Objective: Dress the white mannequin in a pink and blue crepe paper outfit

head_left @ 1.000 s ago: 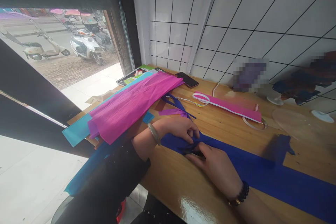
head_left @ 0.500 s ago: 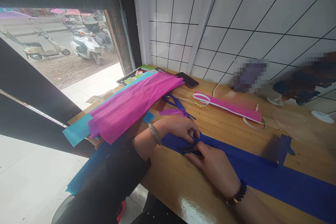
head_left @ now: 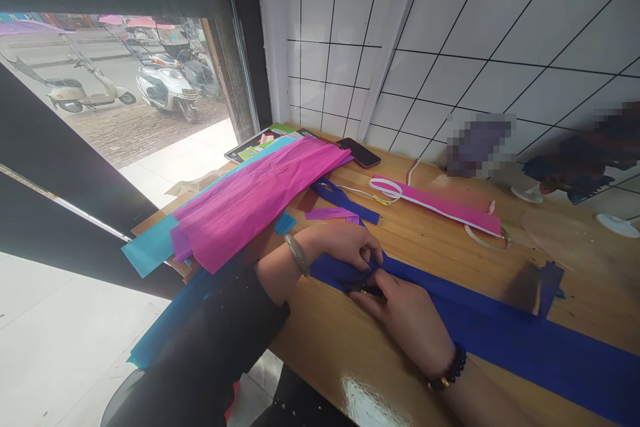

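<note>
A long dark-blue strip of crepe-like paper [head_left: 500, 340] runs across the wooden table from my hands to the right edge of the view. My left hand [head_left: 345, 245], with a pale bangle at the wrist, is closed with curled fingers on the strip's left part. Close against it, my right hand [head_left: 407, 310], wearing a dark bead bracelet, pinches at the same spot. Between the fingers is a small dark object [head_left: 367, 290] with a light marking, mostly hidden; I cannot make out its kind. The paper is bunched there.
Pink folded paper [head_left: 250, 200] lies over light-blue paper [head_left: 150, 250] at the left. Behind are a phone [head_left: 361, 152], blue scraps [head_left: 360, 209], a purple scrap [head_left: 333, 214] and a pink strip with white ribbon [head_left: 440, 207]. A blue scrap [head_left: 550, 287] stands at the right.
Both hands stay almost in place on the blue paper. The blue scrap beyond my left hand shows a broader face, and the right-hand scrap has shifted slightly. The view moved a little.
</note>
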`<action>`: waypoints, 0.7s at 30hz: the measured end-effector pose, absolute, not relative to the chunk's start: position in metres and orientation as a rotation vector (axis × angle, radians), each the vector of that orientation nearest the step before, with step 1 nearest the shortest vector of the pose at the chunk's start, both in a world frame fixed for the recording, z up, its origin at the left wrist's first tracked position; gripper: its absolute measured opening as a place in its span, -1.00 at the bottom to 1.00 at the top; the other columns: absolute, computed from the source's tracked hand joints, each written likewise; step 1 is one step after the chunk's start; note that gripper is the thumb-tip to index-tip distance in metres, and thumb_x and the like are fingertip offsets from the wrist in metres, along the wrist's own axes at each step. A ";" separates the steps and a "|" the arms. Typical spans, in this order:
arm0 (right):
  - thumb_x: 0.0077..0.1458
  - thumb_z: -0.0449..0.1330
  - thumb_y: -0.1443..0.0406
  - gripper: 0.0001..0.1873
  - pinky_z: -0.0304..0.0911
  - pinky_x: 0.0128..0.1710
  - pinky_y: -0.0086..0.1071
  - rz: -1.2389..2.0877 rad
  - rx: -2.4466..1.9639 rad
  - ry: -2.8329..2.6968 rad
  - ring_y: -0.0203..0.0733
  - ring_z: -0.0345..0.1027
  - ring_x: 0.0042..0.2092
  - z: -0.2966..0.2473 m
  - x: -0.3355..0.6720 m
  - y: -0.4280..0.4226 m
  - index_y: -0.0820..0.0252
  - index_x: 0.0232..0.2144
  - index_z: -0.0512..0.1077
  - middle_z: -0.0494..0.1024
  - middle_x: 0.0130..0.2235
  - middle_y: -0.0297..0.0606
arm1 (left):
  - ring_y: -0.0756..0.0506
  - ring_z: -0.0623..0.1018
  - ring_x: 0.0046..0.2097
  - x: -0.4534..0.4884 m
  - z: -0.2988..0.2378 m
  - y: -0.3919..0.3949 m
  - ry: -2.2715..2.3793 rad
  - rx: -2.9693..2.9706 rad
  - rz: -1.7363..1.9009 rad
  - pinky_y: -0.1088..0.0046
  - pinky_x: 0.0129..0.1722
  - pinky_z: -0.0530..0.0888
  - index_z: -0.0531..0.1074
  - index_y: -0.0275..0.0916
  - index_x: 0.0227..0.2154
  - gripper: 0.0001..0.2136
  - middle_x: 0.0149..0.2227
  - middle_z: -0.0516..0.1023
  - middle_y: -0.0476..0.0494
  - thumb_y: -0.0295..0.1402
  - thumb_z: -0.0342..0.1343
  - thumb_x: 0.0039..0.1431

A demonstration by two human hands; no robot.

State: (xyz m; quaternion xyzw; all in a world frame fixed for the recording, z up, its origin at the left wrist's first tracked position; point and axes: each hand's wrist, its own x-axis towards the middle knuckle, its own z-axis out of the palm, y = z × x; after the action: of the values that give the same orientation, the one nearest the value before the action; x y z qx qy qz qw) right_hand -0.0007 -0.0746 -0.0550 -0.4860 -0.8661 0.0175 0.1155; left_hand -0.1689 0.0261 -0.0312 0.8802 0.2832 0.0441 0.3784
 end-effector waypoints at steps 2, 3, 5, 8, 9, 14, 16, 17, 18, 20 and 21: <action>0.09 0.14 0.07 -0.70 0.13 -0.51 -0.38 0.050 -1.419 -2.533 -0.18 0.43 -0.47 -0.055 -0.001 -0.075 0.12 -0.50 0.26 0.50 -0.53 -0.36 | 0.05 0.44 -0.41 -0.169 -0.031 0.026 0.718 2.244 0.115 0.59 -0.48 0.26 0.46 -0.16 -0.20 -0.71 -0.42 0.50 0.07 -0.35 0.13 -0.06; 0.10 0.14 0.07 -0.70 0.13 -0.51 -0.37 0.058 -1.422 -2.527 -0.18 0.43 -0.47 -0.055 -0.001 -0.075 0.12 -0.50 0.26 0.50 -0.53 -0.36 | 0.05 0.44 -0.42 -0.169 -0.031 0.026 0.716 2.243 0.115 0.59 -0.48 0.26 0.46 -0.16 -0.20 -0.71 -0.42 0.50 0.07 -0.35 0.13 -0.06; 0.10 0.13 0.07 -0.71 0.15 -0.49 -0.37 0.088 -1.428 -2.514 -0.18 0.44 -0.45 -0.055 -0.002 -0.075 0.13 -0.49 0.28 0.51 -0.52 -0.36 | 0.05 0.44 -0.42 -0.168 -0.031 0.026 0.714 2.240 0.113 0.60 -0.48 0.26 0.46 -0.16 -0.21 -0.72 -0.43 0.50 0.07 -0.36 0.13 -0.06; 0.11 0.14 0.09 -0.74 0.17 -0.46 -0.37 0.128 -1.424 -2.494 -0.18 0.45 -0.43 -0.056 -0.003 -0.075 0.13 -0.45 0.31 0.53 -0.48 -0.36 | 0.06 0.44 -0.41 -0.168 -0.030 0.027 0.708 2.238 0.111 0.60 -0.48 0.27 0.46 -0.17 -0.21 -0.72 -0.43 0.50 0.08 -0.37 0.13 -0.06; 0.10 0.14 0.09 -0.75 0.17 -0.46 -0.36 0.126 -1.424 -2.493 -0.18 0.45 -0.43 -0.056 -0.003 -0.076 0.13 -0.44 0.31 0.53 -0.48 -0.36 | 0.05 0.44 -0.41 -0.168 -0.031 0.027 0.706 2.237 0.111 0.60 -0.48 0.27 0.46 -0.17 -0.21 -0.72 -0.42 0.50 0.07 -0.37 0.13 -0.06; 0.09 0.15 0.07 -0.73 0.13 -0.50 -0.36 0.076 -1.439 -2.503 -0.17 0.42 -0.48 -0.056 -0.006 -0.076 0.13 -0.46 0.30 0.50 -0.52 -0.36 | 0.05 0.46 -0.39 -0.169 -0.035 0.028 0.687 2.222 0.113 0.60 -0.47 0.27 0.45 -0.17 -0.20 -0.71 -0.41 0.52 0.07 -0.35 0.12 -0.06; 0.10 0.13 0.07 -0.73 0.13 -0.50 -0.36 0.093 -1.432 -2.502 -0.18 0.43 -0.47 -0.056 -0.006 -0.076 0.13 -0.46 0.30 0.50 -0.52 -0.36 | 0.05 0.47 -0.38 -0.168 -0.035 0.028 0.687 2.212 0.121 0.60 -0.47 0.28 0.45 -0.18 -0.19 -0.71 -0.40 0.52 0.06 -0.35 0.12 -0.06; 0.11 0.12 0.07 -0.73 0.14 -0.49 -0.36 0.103 -1.427 -2.500 -0.18 0.43 -0.46 -0.056 -0.006 -0.076 0.13 -0.46 0.30 0.51 -0.51 -0.35 | 0.05 0.47 -0.38 -0.168 -0.035 0.028 0.686 2.211 0.122 0.60 -0.47 0.28 0.45 -0.18 -0.19 -0.71 -0.40 0.52 0.06 -0.36 0.12 -0.06; 0.12 0.11 0.08 -0.73 0.14 -0.48 -0.37 0.111 -1.423 -2.496 -0.18 0.44 -0.45 -0.057 -0.006 -0.076 0.13 -0.45 0.31 0.51 -0.50 -0.35 | 0.05 0.47 -0.39 -0.168 -0.034 0.027 0.685 2.213 0.122 0.60 -0.46 0.28 0.45 -0.18 -0.20 -0.71 -0.41 0.52 0.06 -0.37 0.12 -0.06; 0.12 0.11 0.07 -0.73 0.15 -0.48 -0.37 0.110 -1.413 -2.487 -0.18 0.44 -0.45 -0.057 -0.007 -0.076 0.14 -0.44 0.31 0.52 -0.50 -0.34 | 0.05 0.46 -0.39 -0.168 -0.032 0.027 0.677 2.227 0.120 0.60 -0.45 0.29 0.45 -0.20 -0.20 -0.71 -0.42 0.52 0.06 -0.38 0.12 -0.06; 0.12 0.11 0.07 -0.73 0.15 -0.48 -0.37 0.097 -1.409 -2.482 -0.17 0.44 -0.45 -0.057 -0.007 -0.076 0.14 -0.43 0.31 0.52 -0.50 -0.33 | 0.06 0.46 -0.39 -0.167 -0.031 0.027 0.675 2.235 0.118 0.60 -0.45 0.30 0.45 -0.20 -0.20 -0.71 -0.42 0.51 0.07 -0.39 0.11 -0.05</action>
State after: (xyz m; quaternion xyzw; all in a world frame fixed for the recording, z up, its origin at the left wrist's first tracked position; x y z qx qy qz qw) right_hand -0.0070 -0.0759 -0.0569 -0.4884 -0.8603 0.0336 0.1425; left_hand -0.1675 0.0267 -0.0312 0.8798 0.2657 0.0463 0.3914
